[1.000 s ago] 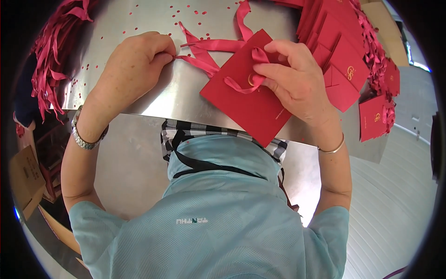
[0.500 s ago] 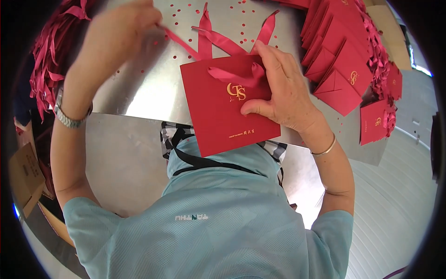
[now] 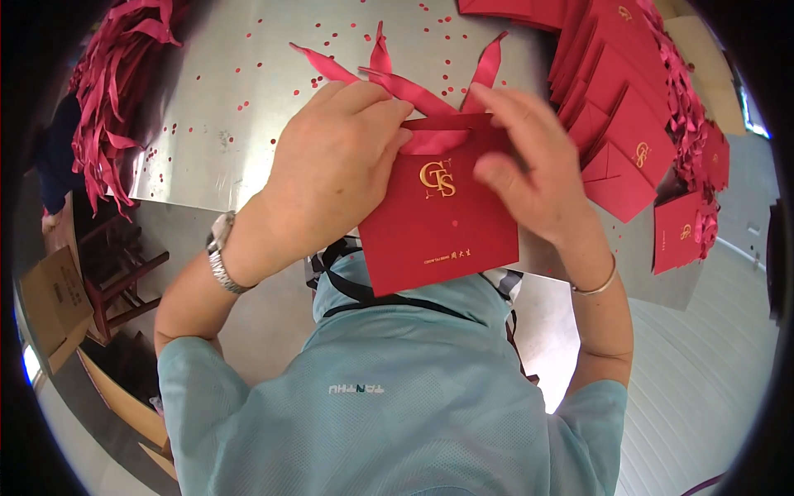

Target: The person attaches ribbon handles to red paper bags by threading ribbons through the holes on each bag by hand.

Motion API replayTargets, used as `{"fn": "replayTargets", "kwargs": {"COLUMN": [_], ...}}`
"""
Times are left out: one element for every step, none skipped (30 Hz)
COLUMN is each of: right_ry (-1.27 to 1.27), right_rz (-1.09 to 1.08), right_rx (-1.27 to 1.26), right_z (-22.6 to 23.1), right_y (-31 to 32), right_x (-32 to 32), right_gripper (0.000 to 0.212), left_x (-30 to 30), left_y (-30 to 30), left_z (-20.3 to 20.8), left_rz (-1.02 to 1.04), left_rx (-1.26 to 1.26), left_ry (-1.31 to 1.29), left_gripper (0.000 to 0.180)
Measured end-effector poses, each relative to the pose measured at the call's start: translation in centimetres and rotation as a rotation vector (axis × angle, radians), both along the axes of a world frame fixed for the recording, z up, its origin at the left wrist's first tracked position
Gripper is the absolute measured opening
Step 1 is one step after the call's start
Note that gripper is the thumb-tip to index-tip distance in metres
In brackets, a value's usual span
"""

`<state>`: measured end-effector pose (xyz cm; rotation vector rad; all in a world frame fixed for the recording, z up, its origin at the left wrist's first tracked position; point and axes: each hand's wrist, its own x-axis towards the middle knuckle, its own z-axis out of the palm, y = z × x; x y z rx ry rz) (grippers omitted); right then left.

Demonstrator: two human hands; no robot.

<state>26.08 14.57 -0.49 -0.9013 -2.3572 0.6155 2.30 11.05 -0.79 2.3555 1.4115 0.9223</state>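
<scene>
A red paper gift bag (image 3: 442, 236) with gold printing lies flat at the table's near edge, its lower end overhanging toward my body. Dark pink ribbon ends (image 3: 413, 93) fan out beyond its top, and a short band of ribbon (image 3: 438, 142) crosses its front face. My left hand (image 3: 335, 161) is closed at the bag's upper left corner, thumb and fingertips pinching the ribbon there; the exact grip is partly hidden. Over the upper right corner, my right hand (image 3: 533, 165) has its thumb and forefinger spread apart, slightly blurred.
Red bags (image 3: 637, 140) overlap in a pile at the right, with ribbons massed along their outer side. A bundle of loose ribbons (image 3: 116, 99) hangs over the table's left end. Small red paper dots are scattered across the metal table (image 3: 223, 132). Cardboard boxes (image 3: 58, 298) stand lower left.
My left hand has come down from the far left to the bag's upper left corner. The ribbon end it was pulling now lies free. My right hand's fingers have lifted slightly from the bag.
</scene>
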Motion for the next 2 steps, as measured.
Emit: {"fn": "replayTargets", "kwargs": {"right_ry": [-0.009, -0.105], "right_rz": [-0.040, -0.073], "right_rx": [0.076, 0.040], "right_z": [0.36, 0.81], "right_y": [0.97, 1.80], "right_x": [-0.46, -0.87], "right_gripper": [0.046, 0.051], "left_x": [0.13, 0.10], "left_y": [-0.18, -0.26], "left_z": [-0.02, 0.09], "left_rz": [0.033, 0.042], "left_rx": [-0.087, -0.149], "left_ry": [0.038, 0.054], "left_gripper": [0.021, 0.023]}}
